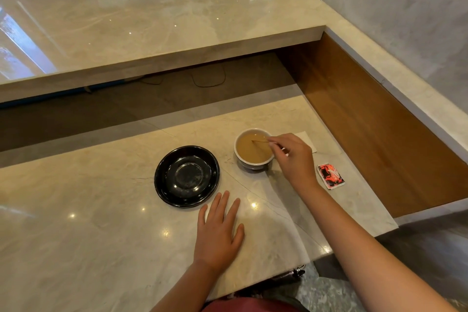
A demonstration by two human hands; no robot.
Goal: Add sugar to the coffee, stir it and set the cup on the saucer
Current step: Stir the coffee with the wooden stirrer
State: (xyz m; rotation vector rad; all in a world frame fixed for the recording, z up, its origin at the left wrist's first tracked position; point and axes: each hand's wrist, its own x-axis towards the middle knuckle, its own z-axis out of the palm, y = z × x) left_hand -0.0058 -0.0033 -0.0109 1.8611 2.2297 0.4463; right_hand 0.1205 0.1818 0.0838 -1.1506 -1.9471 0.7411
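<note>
A white cup (254, 162) of milky brown coffee stands on the marble counter (101, 210). My right hand (295, 157) hovers at the cup's right rim and pinches a thin wooden stir stick (259, 141) whose tip dips into the coffee. An empty glossy black saucer (187, 176) lies to the left of the cup, apart from it. My left hand (219, 230) rests flat on the counter in front of the saucer, fingers spread, holding nothing. A red and black sugar packet (330, 176) lies on the counter to the right of my right wrist.
A white napkin (307, 140) lies behind the cup, partly hidden by my right hand. A raised marble bar top (152, 28) runs across the back. A wood-panelled wall (367, 119) closes the right side. The counter's front edge is near my body.
</note>
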